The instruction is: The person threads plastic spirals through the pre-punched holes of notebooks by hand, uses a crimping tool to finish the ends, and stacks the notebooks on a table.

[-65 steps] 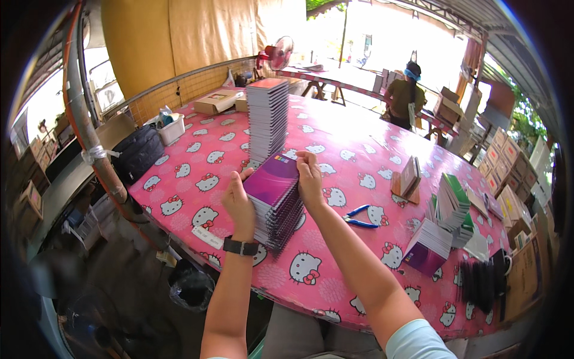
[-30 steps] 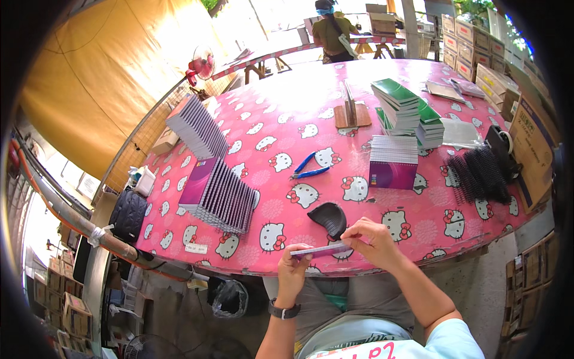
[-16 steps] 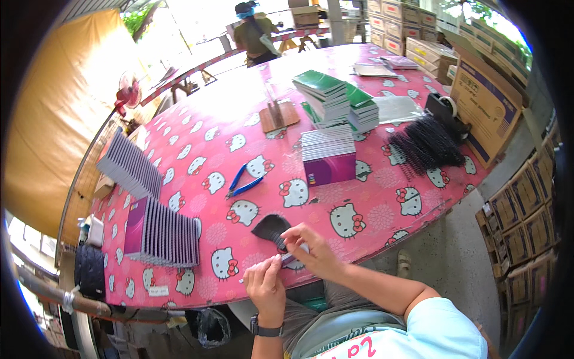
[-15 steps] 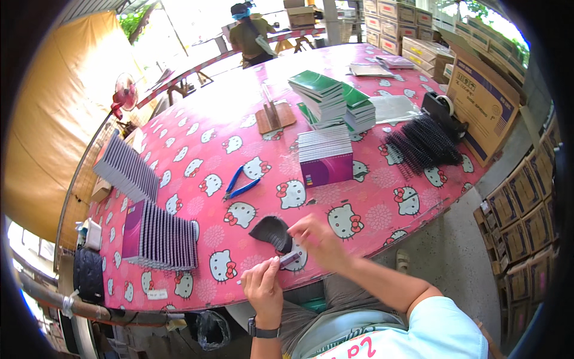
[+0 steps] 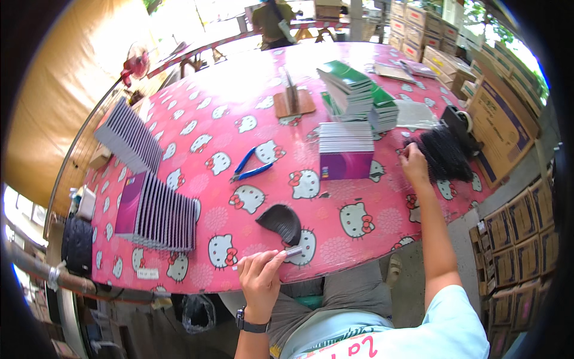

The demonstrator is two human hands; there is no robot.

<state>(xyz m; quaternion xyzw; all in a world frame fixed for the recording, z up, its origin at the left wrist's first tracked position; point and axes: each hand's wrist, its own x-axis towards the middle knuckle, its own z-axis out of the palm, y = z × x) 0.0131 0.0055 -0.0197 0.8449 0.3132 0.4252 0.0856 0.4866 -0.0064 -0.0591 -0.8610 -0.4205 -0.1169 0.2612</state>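
Note:
At the table's near edge my left hand [image 5: 260,276] is closed on a thin purple notebook [image 5: 293,252], which shows almost edge-on. Just beyond it lies a black, curved, ridged piece [image 5: 281,224]. My right arm reaches far to the right, where my right hand [image 5: 415,164] pinches at the left end of a pile of black plastic spiral coils [image 5: 445,157]. How many coils are between the fingers is hidden. Blue-handled cutting pliers [image 5: 252,167] rest on the table, away from both hands.
Purple-covered notebooks [image 5: 345,164] stand stacked mid-table, with green-covered books [image 5: 347,75] behind. More notebook stacks [image 5: 155,215] are at left. A wooden stand [image 5: 294,103], a tape dispenser [image 5: 460,122] and a cardboard box [image 5: 499,128] sit farther off. Another person [image 5: 272,27] works beyond the table.
My right hand has moved from beside the notebook, out right to the coil pile. The left hand keeps its hold on the notebook. The view has shifted slightly.

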